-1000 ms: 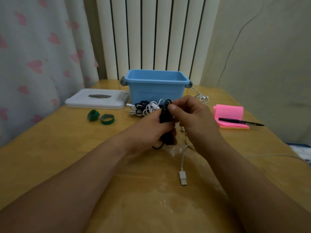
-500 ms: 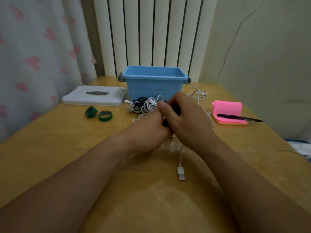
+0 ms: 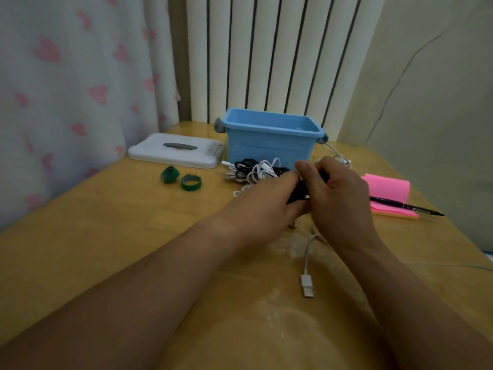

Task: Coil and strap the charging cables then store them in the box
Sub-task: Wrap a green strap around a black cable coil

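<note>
"So where's the cable being worked on?"

"The black coiled cable (image 3: 302,192) is up off the counter (image 3: 106,236), over its middle, caught between both hands with only a dark sliver showing. The left grip (image 3: 266,206) is curled round its lower end. The right grip (image 3: 338,198) is clenched over the upper end, thumb pinching on top."

"Which way does it run?"

"Its long axis slants from low on the left up toward the right and the far edge. Fingers hide whether a strap is round it."

"And the box?"

"The blue box (image 3: 269,148) stands open at the far edge, straight beyond the hands. A loose tangle of black and white cables (image 3: 256,170) lies just before its front wall, between it and the coil. I'd judge a drop-in means lifting forward over that tangle, and neither hand is plainly nearer."

"If strapping comes first?"

"The green straps (image 3: 190,182) lie off toward the left edge, just before the white lid (image 3: 176,153), so the left grip is nearer. The right would then have to hold the coil alone."

"Anything else?"

"A white cable plug (image 3: 307,285) lies toward the near edge. A pink notepad (image 3: 386,189) with a pen (image 3: 405,206) on it sits by the right edge."
</note>
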`<state>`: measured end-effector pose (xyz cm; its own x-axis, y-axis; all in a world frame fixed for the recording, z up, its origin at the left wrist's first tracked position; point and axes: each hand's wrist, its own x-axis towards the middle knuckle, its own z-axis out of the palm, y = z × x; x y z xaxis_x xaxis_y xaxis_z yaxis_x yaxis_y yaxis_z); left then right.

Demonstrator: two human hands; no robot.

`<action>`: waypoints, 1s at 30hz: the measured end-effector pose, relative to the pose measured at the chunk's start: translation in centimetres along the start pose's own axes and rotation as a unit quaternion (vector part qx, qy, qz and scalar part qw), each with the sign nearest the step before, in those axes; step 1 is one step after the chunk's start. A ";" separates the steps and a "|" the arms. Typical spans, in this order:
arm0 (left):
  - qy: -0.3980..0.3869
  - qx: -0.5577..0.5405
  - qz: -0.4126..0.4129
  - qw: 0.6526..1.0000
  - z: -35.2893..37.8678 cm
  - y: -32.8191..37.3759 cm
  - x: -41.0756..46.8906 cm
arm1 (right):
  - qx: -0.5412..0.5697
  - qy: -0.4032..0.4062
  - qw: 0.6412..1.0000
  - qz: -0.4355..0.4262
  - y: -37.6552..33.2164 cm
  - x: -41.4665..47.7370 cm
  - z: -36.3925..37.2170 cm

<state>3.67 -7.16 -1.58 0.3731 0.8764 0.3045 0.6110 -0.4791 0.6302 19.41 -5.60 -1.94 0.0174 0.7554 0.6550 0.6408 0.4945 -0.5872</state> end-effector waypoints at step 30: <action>0.421 -0.449 -0.144 0.775 -9.9 -7.1 0.2 | -0.037 -0.314 0.946 -0.072 -8.4 5.1 11.8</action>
<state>-7.52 -3.15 1.09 -0.5072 0.8431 0.1786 -0.2888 -0.3615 0.8865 5.07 -0.85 0.71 -0.5188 0.8004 0.3003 0.6540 0.5978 -0.4636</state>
